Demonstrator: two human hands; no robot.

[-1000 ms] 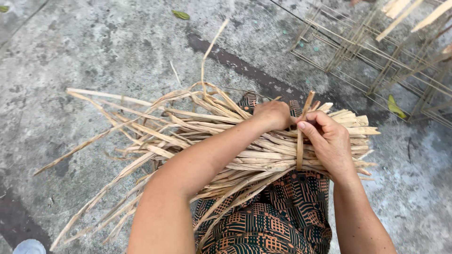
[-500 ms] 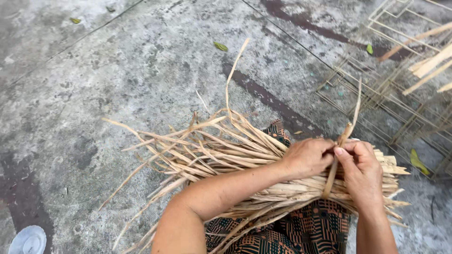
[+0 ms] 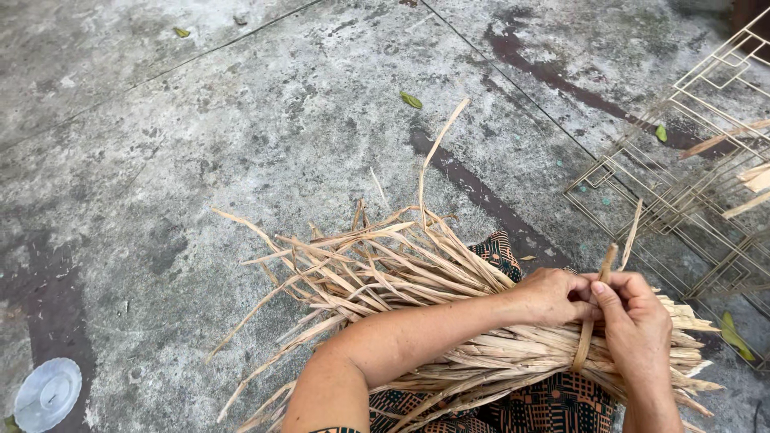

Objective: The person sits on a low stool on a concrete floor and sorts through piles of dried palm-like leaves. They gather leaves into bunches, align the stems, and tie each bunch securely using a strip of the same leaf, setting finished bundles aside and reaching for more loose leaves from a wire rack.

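Clearly both hands meet over a bundle (image 3: 449, 321) of dry, pale leaf strips lying across the person's lap, on a patterned cloth (image 3: 553, 405), above a stained concrete floor (image 3: 241, 144). The left hand (image 3: 553, 295) is closed over the top of the bundle near its cut end, pressing it together. The right hand (image 3: 638, 325) is closed too, thumb and fingers pinching a single strip (image 3: 592, 321) that wraps around the bundle like a tie, its free end sticking up.

The strips look light, stiff and brittle, likely to split or slip loose, so the firm hold belongs near the tied end, where they lie tight; the far ends fan out loosely to the left. A wire grid (image 3: 690, 184) lies at the right, a small white lid (image 3: 46, 393) at lower left.
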